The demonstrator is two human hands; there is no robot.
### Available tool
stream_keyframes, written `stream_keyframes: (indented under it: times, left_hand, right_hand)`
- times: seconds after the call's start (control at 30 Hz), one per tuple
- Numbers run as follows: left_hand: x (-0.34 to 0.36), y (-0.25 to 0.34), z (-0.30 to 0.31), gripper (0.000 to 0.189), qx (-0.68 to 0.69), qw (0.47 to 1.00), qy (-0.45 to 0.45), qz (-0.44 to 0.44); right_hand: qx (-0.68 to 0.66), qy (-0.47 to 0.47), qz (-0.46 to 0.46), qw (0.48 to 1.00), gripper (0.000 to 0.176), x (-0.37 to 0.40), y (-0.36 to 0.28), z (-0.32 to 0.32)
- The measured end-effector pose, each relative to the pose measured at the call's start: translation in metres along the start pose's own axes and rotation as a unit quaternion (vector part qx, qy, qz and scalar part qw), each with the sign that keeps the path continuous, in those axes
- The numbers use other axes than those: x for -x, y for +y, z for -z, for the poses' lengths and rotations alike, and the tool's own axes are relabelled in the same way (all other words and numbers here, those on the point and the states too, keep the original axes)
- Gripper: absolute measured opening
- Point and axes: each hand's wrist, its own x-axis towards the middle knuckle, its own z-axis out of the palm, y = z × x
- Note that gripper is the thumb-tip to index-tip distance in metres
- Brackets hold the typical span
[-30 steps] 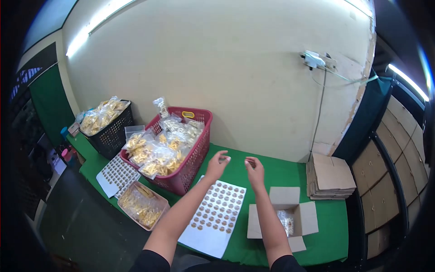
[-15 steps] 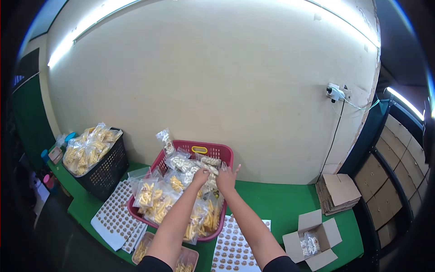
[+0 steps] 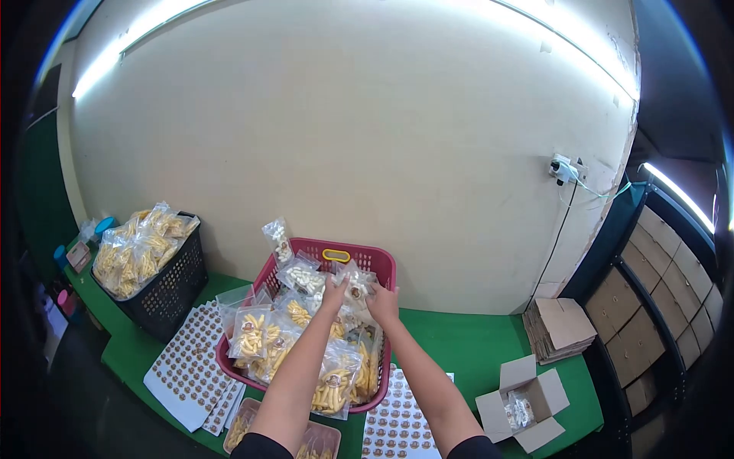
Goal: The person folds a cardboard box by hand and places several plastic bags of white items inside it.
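Between my two hands a clear plastic bag of whitish snack pieces (image 3: 356, 283) is held up over the maroon basket (image 3: 376, 251). My left hand (image 3: 334, 294) grips the bag's left edge, while my right hand (image 3: 381, 303) has its right edge. Under and around them, the basket holds several clear bags of yellow stick snacks (image 3: 336, 382). More bags of white pieces (image 3: 303, 277) lie at its back, and one bag (image 3: 278, 239) leans upright at the back left corner.
A black basket (image 3: 172, 283) heaped with snack bags stands at left. Sticker sheets (image 3: 187, 359) lie beside the maroon basket, another sheet (image 3: 397, 421) at its right. Plastic tubs (image 3: 321, 440) sit in front. An open carton (image 3: 554, 390) and flattened cardboard (image 3: 562, 329) are at right.
My hands have closed on a bag of white pieces and lifted it slightly from the pile. The right hand's fingers, spread before, now grip its edge. The view has shifted a little.
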Motion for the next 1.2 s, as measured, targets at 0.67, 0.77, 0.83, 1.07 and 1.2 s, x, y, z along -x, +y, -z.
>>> stream_keyframes:
  times: [0.67, 0.77, 0.83, 1.07, 1.2]
  left_hand:
    - [0.2, 0.029, -0.227, 0.049, 0.069, 0.993, -0.09, 0.009]
    - [0.26, -0.011, -0.288, 0.048, 0.073, 0.969, -0.224, 0.071]
    - [0.302, -0.035, -0.329, 0.049, 0.068, 0.959, -0.264, 0.078]
    - [0.387, -0.114, -0.433, 0.055, -0.11, 0.946, -0.086, -0.292]
    - [0.417, -0.093, -0.454, 0.037, -0.127, 0.926, -0.294, -0.198]
  right_hand:
    - [-0.62, 0.133, -0.205, 0.745, 0.019, 0.154, 0.22, 0.218]
    - [-0.589, 0.156, -0.231, 0.759, 0.014, 0.207, 0.277, 0.263]
    - [-0.572, 0.169, -0.241, 0.766, 0.014, 0.24, 0.314, 0.29]
    - [-0.277, 0.092, -0.177, 0.94, 0.017, 0.343, 0.399, 0.333]
    - [-0.163, 0.053, -0.132, 0.976, 0.021, 0.373, 0.398, 0.344]
